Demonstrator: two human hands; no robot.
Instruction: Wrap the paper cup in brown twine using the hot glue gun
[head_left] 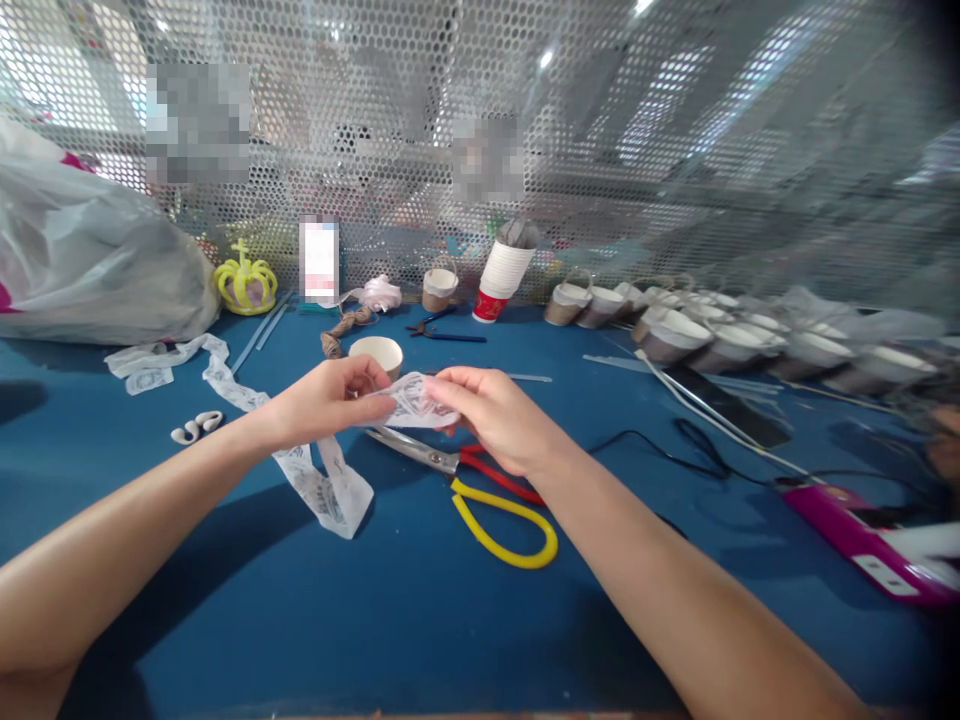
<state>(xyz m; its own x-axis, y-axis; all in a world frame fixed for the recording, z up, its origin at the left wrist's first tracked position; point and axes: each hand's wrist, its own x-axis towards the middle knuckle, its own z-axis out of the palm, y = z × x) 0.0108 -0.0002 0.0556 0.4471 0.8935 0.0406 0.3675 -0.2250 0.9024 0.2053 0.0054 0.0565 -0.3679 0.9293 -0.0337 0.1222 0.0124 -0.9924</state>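
Observation:
A strip of white lace ribbon [411, 402] is stretched between my two hands above the blue table. My left hand [337, 398] pinches one part of it, and my right hand [480, 408] pinches the other end. From my left hand the lace trails down and lies folded on the table, with more of it running to the upper left. Large scissors [435, 458] with one red and one yellow handle lie beneath my right hand, their blades partly hidden. A white paper cup [377, 355] stands just behind my left hand.
Small covered cups with handles [739, 345] crowd the back right. A stack of paper cups [502, 272], pliers [442, 328] and twisted brown cord [346, 328] are at the back. A magenta power strip [862, 545] with cables sits right; a plastic bag [97, 245] stands left.

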